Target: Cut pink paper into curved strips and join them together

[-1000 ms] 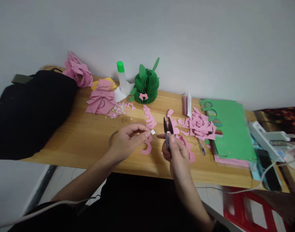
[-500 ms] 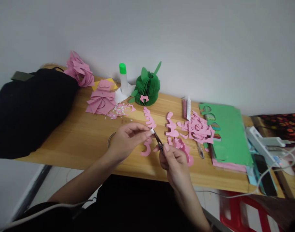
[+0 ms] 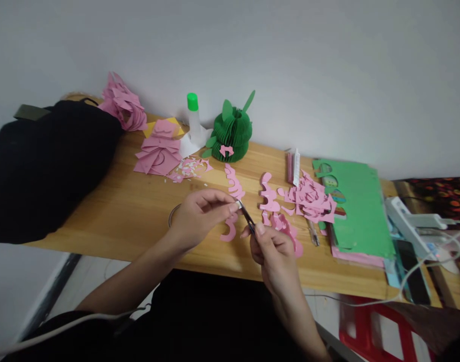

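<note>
tiny white bit meets the little snips

i see the left hand (image 3: 200, 216) closed in a pinch, with its thumb and finger tips shut on a tiny white bit (image 3: 238, 204). the bit is held just above the wooden table (image 3: 132, 211), near the middle of the near edge. the right hand (image 3: 273, 249) is closed tight around small dark snips (image 3: 247, 219). the snips point up and to the left, and their tip touches the white bit. i cannot tell if the blades are apart or together. a curved pink piece (image 3: 229, 232) lies flat on the table, just below the bit and between the two hands. to the right of the hands is a heap of pink scraps (image 3: 309, 196), and next to it a stack of green sheets (image 3: 356, 211). far back by the wall stand a green paper ball (image 3: 232, 131) and a glue bottle (image 3: 194, 120) with a green cap. a big black bag (image 3: 45, 166) sits on the left end of the table
</note>
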Demonstrator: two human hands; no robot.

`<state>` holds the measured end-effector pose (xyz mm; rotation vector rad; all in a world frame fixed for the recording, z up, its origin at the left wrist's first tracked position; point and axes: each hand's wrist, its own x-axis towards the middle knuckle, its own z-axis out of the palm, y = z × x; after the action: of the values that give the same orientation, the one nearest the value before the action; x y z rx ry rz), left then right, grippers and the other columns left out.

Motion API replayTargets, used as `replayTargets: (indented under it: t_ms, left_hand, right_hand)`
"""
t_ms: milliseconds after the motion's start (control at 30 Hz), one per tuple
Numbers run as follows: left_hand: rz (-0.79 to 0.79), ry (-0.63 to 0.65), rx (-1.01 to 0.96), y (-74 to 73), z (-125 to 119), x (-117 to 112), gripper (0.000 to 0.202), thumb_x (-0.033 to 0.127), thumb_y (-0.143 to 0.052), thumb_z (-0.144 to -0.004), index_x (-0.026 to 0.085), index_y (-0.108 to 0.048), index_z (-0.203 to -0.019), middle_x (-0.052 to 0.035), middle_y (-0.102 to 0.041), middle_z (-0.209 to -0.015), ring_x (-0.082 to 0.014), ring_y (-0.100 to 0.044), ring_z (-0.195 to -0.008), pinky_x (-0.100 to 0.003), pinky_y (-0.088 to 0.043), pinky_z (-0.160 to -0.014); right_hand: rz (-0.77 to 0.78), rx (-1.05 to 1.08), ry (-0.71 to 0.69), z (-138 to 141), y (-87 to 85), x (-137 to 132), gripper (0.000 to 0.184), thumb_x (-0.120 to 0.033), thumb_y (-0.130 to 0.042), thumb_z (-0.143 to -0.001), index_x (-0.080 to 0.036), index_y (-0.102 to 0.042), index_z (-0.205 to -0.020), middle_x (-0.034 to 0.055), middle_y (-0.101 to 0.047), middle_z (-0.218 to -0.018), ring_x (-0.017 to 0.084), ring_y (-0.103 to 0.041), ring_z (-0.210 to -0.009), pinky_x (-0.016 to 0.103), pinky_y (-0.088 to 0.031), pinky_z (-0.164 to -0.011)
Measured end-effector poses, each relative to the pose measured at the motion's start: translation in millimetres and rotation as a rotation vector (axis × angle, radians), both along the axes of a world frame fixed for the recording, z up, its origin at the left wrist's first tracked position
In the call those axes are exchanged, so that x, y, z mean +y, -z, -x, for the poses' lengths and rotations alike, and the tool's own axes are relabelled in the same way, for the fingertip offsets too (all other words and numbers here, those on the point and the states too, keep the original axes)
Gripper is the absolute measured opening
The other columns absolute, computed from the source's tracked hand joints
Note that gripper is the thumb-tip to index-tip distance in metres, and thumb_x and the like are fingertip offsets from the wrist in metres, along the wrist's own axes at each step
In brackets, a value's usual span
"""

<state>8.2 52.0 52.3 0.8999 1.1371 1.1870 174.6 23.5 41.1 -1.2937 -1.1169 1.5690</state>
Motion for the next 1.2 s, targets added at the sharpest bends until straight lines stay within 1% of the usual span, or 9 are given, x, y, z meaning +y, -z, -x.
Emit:
replayTargets:
  t_ms: [200,300,433,600,733,900,1000,1133,1200]
  left_hand:
    - [0.009,0.002,-0.071,-2.9,-2,0,0.007,0.021,-0.072,-0.066,0.018,-0.066,-0.067,0.0023,-0.069,-0.062,-0.0105,-0.064,-0.055,-0.021,-0.052,-0.055]
    - [0.021,0.008,-0.078,-2.1,-2,1,0.007,0.021,-0.072,-0.066,0.017,-0.066,-0.067,0.0019,-0.070,-0.062,-0.0109,-0.064,-0.056,-0.021,-0.052,-0.055]
    - [0.034,0.017,-0.119,-0.9,-1,1,0.009,0.020,-0.074,-0.065,0.017,-0.066,-0.068,0.0024,-0.069,-0.062,-0.0103,-0.063,-0.056,-0.021,-0.052,-0.056]
    - [0.032,0.006,-0.157,0.6,0,0,0.011,0.020,-0.076,-0.062,0.016,-0.067,-0.067,0.0017,-0.070,-0.064,-0.0108,-0.065,-0.058,-0.020,-0.052,-0.057]
    - [0.006,0.011,-0.212,4.2,-1,-1,0.011,0.019,-0.077,-0.063,0.016,-0.068,-0.067,0.0015,-0.071,-0.065,-0.0105,-0.065,-0.060,-0.019,-0.052,-0.059]
    - [-0.038,-0.005,-0.260,8.5,-1,-2,0.011,0.020,-0.078,-0.067,0.017,-0.068,-0.069,0.0020,-0.069,-0.064,-0.0093,-0.064,-0.058,-0.019,-0.052,-0.057]
    - [-0.045,-0.039,-0.286,10.1,1,-1,0.014,0.021,-0.079,-0.067,0.016,-0.066,-0.068,0.0011,-0.071,-0.069,-0.0091,-0.064,-0.059,-0.020,-0.052,-0.061]
    - [-0.099,-0.033,-0.373,14.5,6,1,0.013,0.023,-0.076,-0.072,0.017,-0.066,-0.078,-0.0008,-0.073,-0.074,-0.0130,-0.068,-0.068,-0.024,-0.053,-0.067]
    - [-0.101,-0.011,-0.345,17.3,10,0,0.014,0.022,-0.073,-0.074,0.017,-0.064,-0.084,-0.0019,-0.074,-0.077,-0.0156,-0.071,-0.075,-0.025,-0.052,-0.067]
  right_hand:
    - [-0.025,-0.021,0.009,-1,0.6,0,0.048,-0.061,-0.061,-0.083,-0.017,-0.072,-0.068,-0.0072,-0.029,-0.046,0.006,-0.020,-0.042,0.022,-0.017,-0.041]
    - [-0.058,-0.057,0.021,-1,-0.6,0,0.047,-0.061,-0.061,-0.083,-0.018,-0.073,-0.068,-0.0061,-0.031,-0.045,0.008,-0.028,-0.042,0.023,-0.023,-0.042]
    - [-0.088,-0.115,0.022,-1,-1.4,-1,0.046,-0.060,-0.060,-0.084,-0.019,-0.074,-0.069,-0.0031,-0.039,-0.043,0.012,-0.041,-0.045,0.025,-0.033,-0.045]
    - [-0.094,-0.128,0.019,-2,-0.8,-2,0.046,-0.060,-0.060,-0.084,-0.019,-0.075,-0.070,-0.0018,-0.045,-0.044,0.014,-0.045,-0.046,0.027,-0.038,-0.047]
    - [-0.085,-0.107,0.020,-1,-1.2,-3,0.046,-0.060,-0.060,-0.084,-0.019,-0.075,-0.070,-0.0026,-0.043,-0.044,0.012,-0.041,-0.043,0.026,-0.035,-0.045]
    - [-0.006,-0.024,-0.013,-2,-4.8,-3,0.050,-0.064,-0.060,-0.082,-0.017,-0.073,-0.071,-0.0064,-0.032,-0.045,0.006,-0.024,-0.039,0.021,-0.020,-0.038]
    - [0.071,0.041,-0.063,-2,-7.0,-3,0.053,-0.066,-0.060,-0.081,-0.015,-0.070,-0.069,-0.0082,-0.027,-0.047,0.004,-0.018,-0.040,0.020,-0.013,-0.038]
    - [0.135,0.079,-0.118,-7,-4.2,-6,0.053,-0.065,-0.060,-0.081,-0.015,-0.068,-0.066,-0.0086,-0.027,-0.045,0.004,-0.017,-0.040,0.020,-0.012,-0.038]
    - [0.148,0.088,-0.107,-10,-1.2,-6,0.054,-0.065,-0.058,-0.083,-0.015,-0.067,-0.066,-0.0084,-0.028,-0.045,0.004,-0.018,-0.039,0.021,-0.012,-0.038]
